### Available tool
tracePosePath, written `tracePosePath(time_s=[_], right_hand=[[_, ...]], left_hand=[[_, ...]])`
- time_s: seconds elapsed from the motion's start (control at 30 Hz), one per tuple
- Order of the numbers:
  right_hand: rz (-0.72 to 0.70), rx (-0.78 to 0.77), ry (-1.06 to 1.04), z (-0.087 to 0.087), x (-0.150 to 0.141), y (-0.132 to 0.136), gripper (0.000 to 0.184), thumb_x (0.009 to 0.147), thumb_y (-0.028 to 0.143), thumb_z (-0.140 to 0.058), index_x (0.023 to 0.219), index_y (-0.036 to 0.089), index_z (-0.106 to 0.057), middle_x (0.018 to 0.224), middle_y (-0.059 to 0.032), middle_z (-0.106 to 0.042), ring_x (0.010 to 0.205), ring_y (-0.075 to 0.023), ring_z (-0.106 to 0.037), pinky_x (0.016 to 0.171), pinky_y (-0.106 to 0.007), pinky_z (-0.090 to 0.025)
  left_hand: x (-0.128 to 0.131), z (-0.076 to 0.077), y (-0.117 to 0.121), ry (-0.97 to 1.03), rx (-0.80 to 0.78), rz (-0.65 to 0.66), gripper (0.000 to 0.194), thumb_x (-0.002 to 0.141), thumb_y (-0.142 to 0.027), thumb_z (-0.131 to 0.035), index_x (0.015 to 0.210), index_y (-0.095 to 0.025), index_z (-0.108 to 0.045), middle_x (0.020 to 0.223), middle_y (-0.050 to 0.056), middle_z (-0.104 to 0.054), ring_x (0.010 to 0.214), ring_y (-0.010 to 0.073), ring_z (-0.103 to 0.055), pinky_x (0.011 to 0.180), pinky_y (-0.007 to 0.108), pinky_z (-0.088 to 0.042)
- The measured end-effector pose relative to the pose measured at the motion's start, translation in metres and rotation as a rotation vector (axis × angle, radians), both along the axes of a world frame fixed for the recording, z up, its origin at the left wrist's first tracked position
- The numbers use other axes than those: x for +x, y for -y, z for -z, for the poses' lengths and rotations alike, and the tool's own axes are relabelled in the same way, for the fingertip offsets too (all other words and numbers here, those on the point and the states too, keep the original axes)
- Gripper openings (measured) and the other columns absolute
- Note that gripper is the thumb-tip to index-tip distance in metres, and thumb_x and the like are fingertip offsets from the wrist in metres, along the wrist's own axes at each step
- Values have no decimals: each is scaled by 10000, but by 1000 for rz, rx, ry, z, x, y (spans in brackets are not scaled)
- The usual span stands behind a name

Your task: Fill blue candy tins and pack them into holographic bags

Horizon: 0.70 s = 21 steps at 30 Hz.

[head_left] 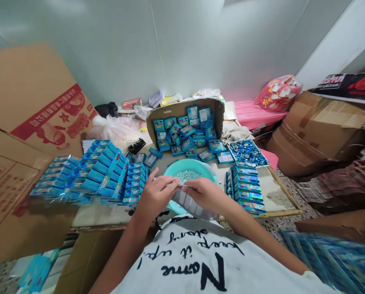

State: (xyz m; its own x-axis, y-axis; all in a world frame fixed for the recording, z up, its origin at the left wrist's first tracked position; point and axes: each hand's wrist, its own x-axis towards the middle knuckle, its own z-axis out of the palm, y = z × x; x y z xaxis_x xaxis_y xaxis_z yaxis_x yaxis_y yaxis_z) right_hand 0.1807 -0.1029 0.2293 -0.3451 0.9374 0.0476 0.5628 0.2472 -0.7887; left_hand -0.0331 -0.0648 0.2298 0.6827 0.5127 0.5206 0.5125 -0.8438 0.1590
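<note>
My left hand [158, 191] and my right hand [204, 193] meet above a turquoise basin [171, 168]. Many small pale blue pellets [186, 175] lie in the basin. The fingers of both hands are pinched together almost tip to tip; what is between them is too small to make out. Under my right hand, over the basin's near side, sits a translucent greyish plastic piece [190, 203] with lighter panels. Whether my right hand touches it cannot be told.
Blue boxes stand stacked at left [101, 173] and right [248, 188]. A tipped-open carton [151, 128] behind the basin spills small blue packs [186, 130]. A white tray [263, 160] holds shiny blue-and-silver pieces. Large cardboard boxes flank the table [282, 196].
</note>
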Motion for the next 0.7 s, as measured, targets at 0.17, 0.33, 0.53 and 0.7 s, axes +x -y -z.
tracePosePath(time_s=[0.17, 0.33, 0.53, 0.7], right_hand=[[27, -38, -83, 3, -24, -7, 371, 989, 346, -451, 649, 206, -411, 580, 46, -387, 573, -121, -339, 554, -287, -221], [67, -110, -161, 10, -43, -13, 404, 977, 442, -461, 650, 206, -436, 583, 47, -384, 580, -124, -329, 541, -267, -243], [328, -196, -73, 55, -27, -43, 446, 954, 562, -406, 809, 192, -609, 735, -8, -586, 676, -168, -502, 579, -255, -354], [481, -357, 264, 125, -2, -56, 257, 874, 344, -526, 744, 161, -651, 687, -76, -628, 687, -230, -591, 615, -304, -399]], left_hand=[[-28, 19, -5, 40, 118, 23, 355, 883, -89, -626, 1207, -231, -655, 1233, 53, -711, 1231, 216, -610, 1216, 489, -267], [-46, 31, -3, 36, 109, -1, 411, 871, -190, -674, 1278, -218, -623, 1338, 92, -652, 1349, 281, -511, 1208, 536, -266], [-66, 59, 9, 290, -272, 65, 192, 894, -159, -614, 1055, -226, -694, 1170, 57, -737, 1229, 232, -619, 1091, 421, -468], [-91, 78, 9, 845, -743, -450, 116, 846, -322, -692, 861, -207, -699, 892, 55, -753, 880, 205, -717, 839, 325, -571]])
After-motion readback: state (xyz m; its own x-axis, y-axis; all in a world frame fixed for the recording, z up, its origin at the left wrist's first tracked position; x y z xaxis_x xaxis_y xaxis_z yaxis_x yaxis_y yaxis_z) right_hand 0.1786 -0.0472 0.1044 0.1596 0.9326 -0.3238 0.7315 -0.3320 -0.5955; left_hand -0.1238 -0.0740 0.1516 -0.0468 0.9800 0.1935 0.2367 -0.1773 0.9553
